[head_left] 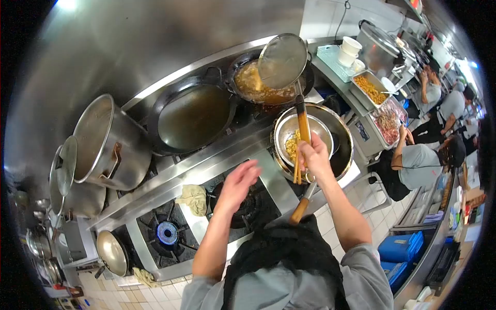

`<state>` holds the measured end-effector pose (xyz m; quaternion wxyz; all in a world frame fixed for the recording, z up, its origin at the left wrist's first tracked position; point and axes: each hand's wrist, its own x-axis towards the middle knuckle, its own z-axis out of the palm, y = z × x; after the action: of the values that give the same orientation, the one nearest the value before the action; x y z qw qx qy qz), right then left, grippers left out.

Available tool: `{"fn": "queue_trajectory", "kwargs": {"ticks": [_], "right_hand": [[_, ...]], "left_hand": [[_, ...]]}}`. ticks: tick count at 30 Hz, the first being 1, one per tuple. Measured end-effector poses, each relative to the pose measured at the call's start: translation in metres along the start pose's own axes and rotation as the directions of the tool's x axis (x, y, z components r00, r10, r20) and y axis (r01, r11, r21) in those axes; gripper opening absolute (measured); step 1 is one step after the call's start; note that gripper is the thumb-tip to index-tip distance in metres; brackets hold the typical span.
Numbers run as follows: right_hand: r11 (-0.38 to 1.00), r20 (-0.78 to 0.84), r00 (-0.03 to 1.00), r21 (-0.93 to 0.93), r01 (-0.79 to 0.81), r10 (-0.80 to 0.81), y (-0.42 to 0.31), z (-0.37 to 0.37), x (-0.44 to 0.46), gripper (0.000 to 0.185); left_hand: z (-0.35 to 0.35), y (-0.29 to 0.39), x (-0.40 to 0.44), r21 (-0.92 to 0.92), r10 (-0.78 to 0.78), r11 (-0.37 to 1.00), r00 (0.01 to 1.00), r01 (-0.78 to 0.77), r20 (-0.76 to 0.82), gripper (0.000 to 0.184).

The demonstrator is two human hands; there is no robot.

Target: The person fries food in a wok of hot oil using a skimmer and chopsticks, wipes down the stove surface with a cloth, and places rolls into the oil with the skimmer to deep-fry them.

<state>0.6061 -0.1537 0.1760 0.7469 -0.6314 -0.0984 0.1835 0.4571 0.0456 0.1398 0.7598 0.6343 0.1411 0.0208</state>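
Right hand (316, 154) clamped on a round wire-mesh skimmer (282, 60), left hand (239, 183) empty, yellow pieces (291, 148) lie in a steel strainer (281, 135) centre-right, the frothing black wok (307, 83) seemingly unfinished.

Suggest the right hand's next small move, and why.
Probably lower the skimmer into the far wok: the right hand already grips its handle, the mesh looks empty, and it appears poised above frothing liquid with golden food in it.
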Motion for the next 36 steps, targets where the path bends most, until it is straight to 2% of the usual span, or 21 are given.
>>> {"fn": "queue_trajectory", "kwargs": {"ticks": [3, 5, 6, 8, 9, 11, 13, 15, 16, 17, 19, 21, 25, 26, 28, 29, 31, 32, 34, 35, 36], "right_hand": [[0.999, 0.002, 0.999, 0.019, -0.037, 0.037, 0.004, 0.007, -0.012, 0.026], [0.997, -0.008, 1.0, 0.078, 0.0, 0.001, 0.002, 0.019, -0.022, 0.023], [0.992, -0.006, 0.999, 0.122, 0.036, -0.036, 0.001, 0.023, -0.025, 0.02], [0.991, 0.003, 0.999, 0.124, 0.053, -0.054, 0.0, 0.028, -0.031, 0.022], [0.99, 0.029, 0.997, 0.123, 0.064, -0.068, -0.001, 0.026, -0.033, 0.024], [0.991, 0.054, 0.996, 0.114, 0.063, -0.069, 0.002, 0.02, -0.035, 0.026], [0.996, 0.091, 0.992, 0.049, 0.081, -0.085, -0.002, 0.016, -0.036, 0.028], [0.991, 0.149, 0.981, -0.032, 0.131, -0.125, 0.008, 0.002, -0.033, 0.036], [0.986, 0.21, 0.973, -0.106, 0.125, -0.101, 0.005, -0.004, -0.037, 0.043], [0.976, 0.271, 0.96, -0.18, 0.123, -0.071, 0.003, -0.01, -0.04, 0.05], [0.974, 0.311, 0.947, -0.174, 0.142, -0.082, 0.006, -0.029, -0.046, 0.05], [0.991, 0.306, 0.951, -0.133, 0.007, 0.035, 0.013, -0.048, -0.052, 0.043], [0.999, 0.292, 0.956, -0.036, -0.026, 0.035, 0.027, -0.075, -0.052, 0.032], [1.0, 0.292, 0.956, -0.016, -0.013, 0.017, 0.031, -0.078, -0.048, 0.031], [1.0, 0.339, 0.941, -0.014, -0.01, 0.014, 0.038, -0.087, -0.035, 0.031], [1.0, 0.364, 0.931, -0.014, 0.001, 0.004, 0.039, -0.092, -0.028, 0.031], [1.0, 0.404, 0.915, -0.002, -0.001, 0.002, 0.039, -0.103, -0.015, 0.029], [1.0, 0.419, 0.908, 0.0, -0.006, 0.006, 0.04, -0.109, -0.009, 0.028], [0.999, 0.427, 0.904, 0.034, -0.01, -0.005, 0.042, -0.12, 0.003, 0.025], [0.999, 0.438, 0.899, 0.042, -0.014, -0.006, 0.041, -0.127, 0.008, 0.025], [0.999, 0.433, 0.901, 0.035, -0.021, 0.004, 0.039, -0.135, 0.012, 0.024]], "left_hand": [[0.048, 0.027, 0.053, -0.007, -0.027, 1.0, 0.997, 0.027, 0.076, 0.049], [0.069, 0.032, 0.082, -0.238, -0.141, 0.954, 0.972, 0.184, 0.187, 0.044], [0.073, 0.037, 0.091, -0.226, -0.144, 0.955, 0.969, 0.19, 0.202, 0.044], [0.082, 0.045, 0.103, -0.218, -0.225, 0.915, 0.878, 0.339, 0.422, 0.036], [0.087, 0.046, 0.106, -0.212, -0.229, 0.915, 0.874, 0.344, 0.429, 0.036], [0.096, 0.045, 0.109, -0.241, -0.15, 0.937, 0.916, 0.252, 0.371, 0.03], [0.098, 0.045, 0.11, -0.191, -0.165, 0.952, 0.924, 0.241, 0.344, 0.024], [0.098, 0.042, 0.113, -0.177, -0.01, 0.983, 0.982, 0.044, 0.187, 0.022], [0.093, 0.044, 0.116, -0.175, 0.008, 0.984, 0.996, 0.008, 0.092, 0.022], [0.086, 0.054, 0.118, -0.14, -0.019, 0.99, 1.0, 0.018, -0.005, 0.023], [0.067, 0.074, 0.114, -0.196, -0.046, 0.98, 0.998, 0.036, -0.043, 0.024], [0.046, 0.086, 0.113, 0.024, -0.039, 0.999, 0.995, 0.042, -0.095, 0.024], [0.013, 0.095, 0.12, 0.288, 0.015, 0.956, 0.971, 0.056, -0.239, 0.022], [0.008, 0.097, 0.12, 0.287, 0.014, 0.956, 0.965, 0.063, -0.261, 0.022], [0.007, 0.102, 0.121, 0.524, 0.051, 0.842, 0.95, 0.125, -0.308, 0.022], [0.012, 0.104, 0.122, 0.52, 0.055, 0.843, 0.942, 0.135, -0.332, 0.022], [0.025, 0.109, 0.124, 0.662, 0.07, 0.698, 0.894, 0.274, -0.443, 0.024], [0.02, 0.097, 0.133, 0.656, 0.071, 0.698, 0.884, 0.286, -0.461, 0.024], [0.015, 0.082, 0.151, 0.827, 0.237, 0.449, 0.847, 0.338, -0.475, 0.025], [0.024, 0.086, 0.152, 0.825, 0.239, 0.444, 0.841, 0.35, -0.485, 0.025], [0.034, 0.09, 0.153, 0.748, 0.124, 0.536, 0.84, 0.392, -0.528, 0.027]]}}
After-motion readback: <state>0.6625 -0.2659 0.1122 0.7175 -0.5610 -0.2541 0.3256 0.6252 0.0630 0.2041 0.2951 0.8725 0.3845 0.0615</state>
